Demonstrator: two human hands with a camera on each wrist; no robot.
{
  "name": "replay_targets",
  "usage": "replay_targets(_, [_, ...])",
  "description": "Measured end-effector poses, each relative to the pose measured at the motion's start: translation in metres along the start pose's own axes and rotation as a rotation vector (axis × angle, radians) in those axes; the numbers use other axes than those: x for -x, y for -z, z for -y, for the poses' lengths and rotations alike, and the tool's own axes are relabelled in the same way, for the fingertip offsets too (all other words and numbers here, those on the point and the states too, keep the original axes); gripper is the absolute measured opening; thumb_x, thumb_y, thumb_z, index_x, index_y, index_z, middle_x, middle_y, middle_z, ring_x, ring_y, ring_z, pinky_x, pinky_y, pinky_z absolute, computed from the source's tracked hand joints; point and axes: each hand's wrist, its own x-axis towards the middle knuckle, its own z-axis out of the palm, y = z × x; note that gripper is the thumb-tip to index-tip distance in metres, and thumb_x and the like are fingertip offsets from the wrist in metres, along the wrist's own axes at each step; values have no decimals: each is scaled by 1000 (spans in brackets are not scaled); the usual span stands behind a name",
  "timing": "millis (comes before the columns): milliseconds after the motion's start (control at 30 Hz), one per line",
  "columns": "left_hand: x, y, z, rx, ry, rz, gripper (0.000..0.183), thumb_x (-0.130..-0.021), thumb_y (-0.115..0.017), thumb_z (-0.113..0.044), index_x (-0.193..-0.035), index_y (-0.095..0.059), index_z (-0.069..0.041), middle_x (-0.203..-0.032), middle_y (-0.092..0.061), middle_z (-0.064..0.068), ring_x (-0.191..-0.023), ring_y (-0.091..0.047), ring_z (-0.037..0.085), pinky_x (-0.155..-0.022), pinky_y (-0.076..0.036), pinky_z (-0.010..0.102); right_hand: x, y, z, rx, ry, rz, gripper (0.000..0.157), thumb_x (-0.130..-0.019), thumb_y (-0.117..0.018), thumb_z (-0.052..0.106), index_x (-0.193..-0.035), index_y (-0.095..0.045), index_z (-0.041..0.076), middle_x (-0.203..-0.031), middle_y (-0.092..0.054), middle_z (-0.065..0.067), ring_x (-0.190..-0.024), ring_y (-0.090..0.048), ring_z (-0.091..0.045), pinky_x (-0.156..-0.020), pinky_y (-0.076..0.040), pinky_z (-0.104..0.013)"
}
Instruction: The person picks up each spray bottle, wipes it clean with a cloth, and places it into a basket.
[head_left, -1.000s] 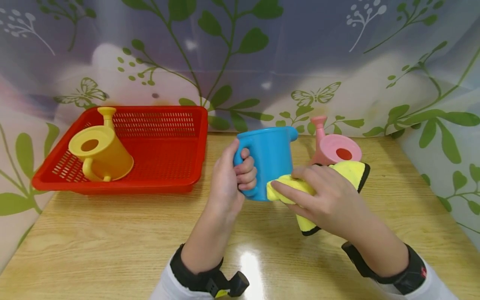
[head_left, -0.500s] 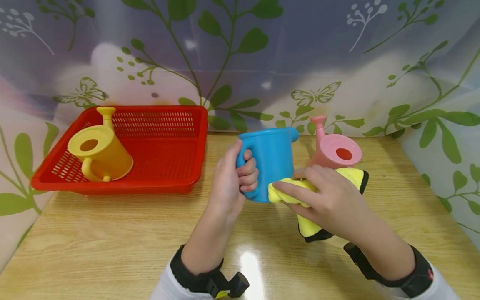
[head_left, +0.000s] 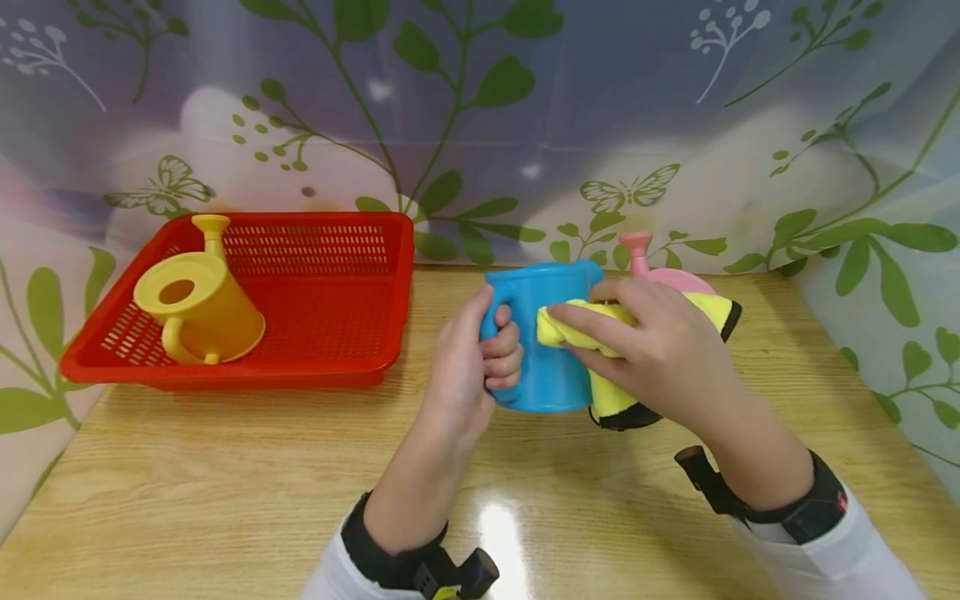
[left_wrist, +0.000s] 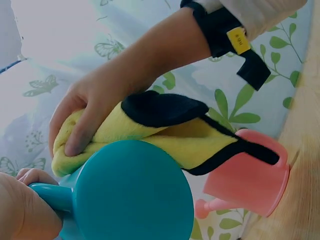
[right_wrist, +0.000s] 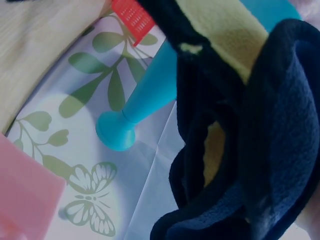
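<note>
Wrapped round the handle of the blue watering can, the left hand holds it raised over the table; the right hand pinches a bunched yellow cloth against its side. Cloth and right hand hide part of that side from us, and much of the pink watering can behind. We see the left hand cut off in the left wrist view; dark folds of cloth block our right wrist view.
</note>
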Motion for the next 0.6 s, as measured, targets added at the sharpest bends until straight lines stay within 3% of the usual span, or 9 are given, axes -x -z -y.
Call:
replay_targets(267, [0,-1,1,-19,1,-9,34,-99,-32,-31,-69,-34,-13,-47,-23,-8,-39,-19,7,-40,-15,17,-8,-3,-13,-12,-47,-40,42,-68,-76,10,-107,-63,15,-84,-57,-15,-63,-48,-25,-50,-39,-37])
replay_targets(600, [0,-2,1,-13,13,-26,34,-99,-32,-31,-70,-35,-13,-47,-22,-7,-39,-18,8,-40,-15,17,-12,-4,-22,-103,-154,-35,36,-74,-72,11,-109,-64,12,-86,-57,-14,-66,-52,-21,-55,-44,-35])
